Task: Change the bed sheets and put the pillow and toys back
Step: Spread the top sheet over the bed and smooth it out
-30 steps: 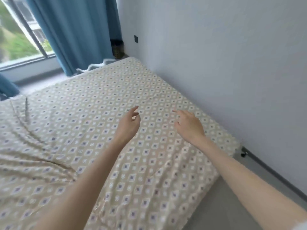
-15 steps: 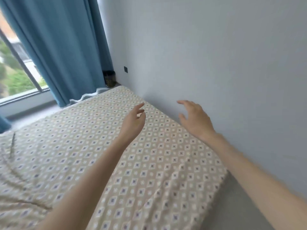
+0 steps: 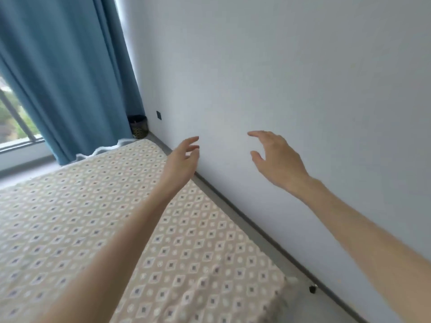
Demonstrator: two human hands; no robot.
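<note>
Presently both hands hang in the air over the wall side of the bed, holding nothing; the left hand [image 3: 180,159] is released, fingers loosely spread, above the edge of the patterned sheet [image 3: 93,217]; the right hand [image 3: 277,159] is likewise released, thumb and fingers apart, in front of the wall [image 3: 303,78]. The sheet lies spread over the mattress, reaching the far corner near the blue curtain [image 3: 65,78]. Judged step: fitting and smoothing the sheet along the wall side. The next move calls for lowering both hands to that edge, then gripping and tucking the cloth; pillow and toys are not in view.
</note>
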